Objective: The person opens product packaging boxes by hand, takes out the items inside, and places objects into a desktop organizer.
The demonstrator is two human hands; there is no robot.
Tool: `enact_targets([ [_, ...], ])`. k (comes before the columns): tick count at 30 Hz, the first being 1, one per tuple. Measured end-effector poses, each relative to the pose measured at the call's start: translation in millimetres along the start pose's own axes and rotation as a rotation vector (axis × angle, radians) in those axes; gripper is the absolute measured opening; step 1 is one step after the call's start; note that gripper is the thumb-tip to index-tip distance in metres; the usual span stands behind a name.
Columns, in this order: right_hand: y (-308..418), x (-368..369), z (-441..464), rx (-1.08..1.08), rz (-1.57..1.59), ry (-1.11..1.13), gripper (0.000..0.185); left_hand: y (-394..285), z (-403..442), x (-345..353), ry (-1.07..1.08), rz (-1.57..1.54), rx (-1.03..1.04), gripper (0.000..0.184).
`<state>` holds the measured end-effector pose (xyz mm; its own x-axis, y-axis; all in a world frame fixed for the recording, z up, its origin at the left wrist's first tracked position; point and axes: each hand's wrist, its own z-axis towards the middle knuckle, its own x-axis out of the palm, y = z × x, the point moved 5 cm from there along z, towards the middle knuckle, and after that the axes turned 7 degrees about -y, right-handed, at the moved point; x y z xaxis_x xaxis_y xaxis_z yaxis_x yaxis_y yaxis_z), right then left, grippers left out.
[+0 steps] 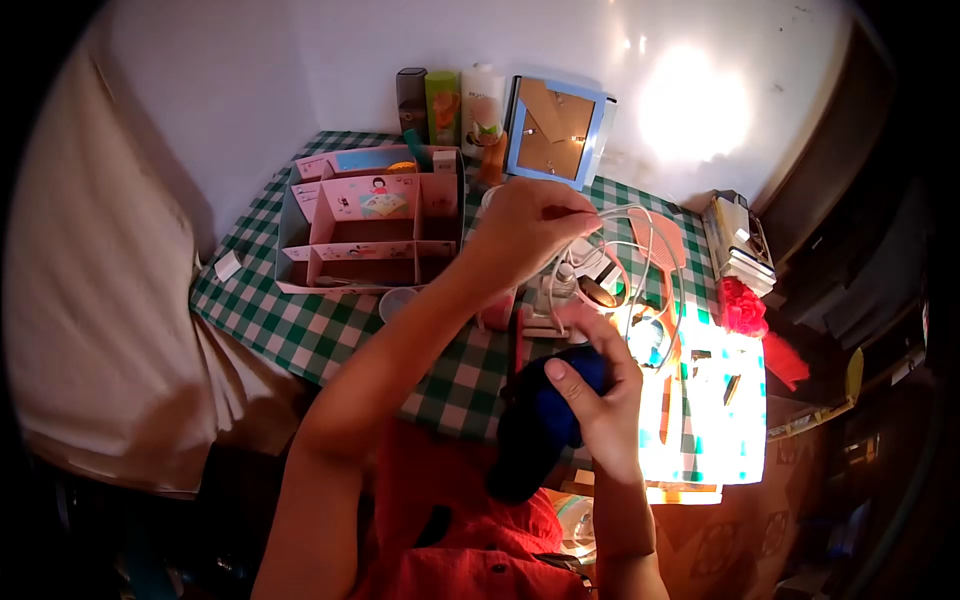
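My left hand pinches a looped white cable and holds it up over the table, its coils hanging to the right. Lower down, my right hand is wrapped round a dark blue and black soft item near the table's front edge. Behind the cable lie a peach-coloured paddle-like object, a round brown item and some white pieces, partly hidden by the loops and my hands.
A pink divided box stands at the back left of the checkered table. Bottles and a blue frame stand by the wall. Stacked boxes and red flowers are at the right. A small cup sits before the box.
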<state>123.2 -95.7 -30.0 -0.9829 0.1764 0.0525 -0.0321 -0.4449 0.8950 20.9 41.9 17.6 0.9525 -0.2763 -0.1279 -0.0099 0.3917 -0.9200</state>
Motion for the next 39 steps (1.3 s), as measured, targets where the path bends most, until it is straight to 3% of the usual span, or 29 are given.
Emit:
enact_targets([
  [2, -12, 5, -7, 0.173, 0.088, 0.080, 0.018, 11, 9, 7, -0.088, 0.187, 0.161, 0.017],
  [5, -27, 5, 4, 0.329, 0.247, 0.048, 0.009, 42, 27, 20, -0.166, 0.243, 0.237, 0.019],
  [11, -39, 42, 18, 0.422, 0.291, 0.225, 0.010, 77, 30, 3, -0.047, 0.129, 0.041, 0.027],
  [13, -49, 59, 21, 0.564, 0.384, 0.290, 0.011, 72, 28, -13, -0.134, 0.106, 0.197, 0.029],
  [15, -61, 71, 27, 0.562, 0.354, 0.318, 0.013, 68, 26, -33, -0.131, 0.136, 0.227, 0.030],
  [17, -69, 88, 28, 0.649, 0.459, 0.358, 0.014, 62, 24, -57, -0.158, 0.279, 0.270, 0.026],
  [20, -73, 99, 30, 0.667, 0.472, 0.415, 0.014, 64, 32, -124, -0.443, 0.594, 0.391, 0.015],
  [24, -77, 106, 28, 0.693, 0.476, 0.506, 0.014, 119, 49, -225, -0.622, 0.791, 0.278, 0.014],
  [26, -81, 108, 27, 0.716, 0.458, 0.543, 0.015, 133, 57, -244, -0.570, 0.892, 0.218, 0.015],
  [29, -83, 106, 28, 0.736, 0.440, 0.547, 0.015, 142, 72, -250, -0.460, 1.032, 0.126, 0.015],
  [31, -81, 103, 30, 0.734, 0.447, 0.546, 0.016, 152, 80, -245, -0.252, 1.085, -0.137, 0.017],
  [32, -82, 102, 30, 0.765, 0.442, 0.540, 0.017, 154, 82, -243, -0.250, 1.083, -0.139, 0.017],
  [34, -80, 103, 31, 0.799, 0.437, 0.531, 0.017, 147, 83, -238, -0.342, 0.954, 0.059, 0.016],
  [37, -80, 103, 28, 0.836, 0.371, 0.514, 0.022, 144, 86, -228, -0.316, 0.684, 0.053, 0.020],
  [39, -81, 102, 26, 0.839, 0.373, 0.489, 0.023, 135, 89, -220, -0.366, 0.674, 0.078, 0.020],
])
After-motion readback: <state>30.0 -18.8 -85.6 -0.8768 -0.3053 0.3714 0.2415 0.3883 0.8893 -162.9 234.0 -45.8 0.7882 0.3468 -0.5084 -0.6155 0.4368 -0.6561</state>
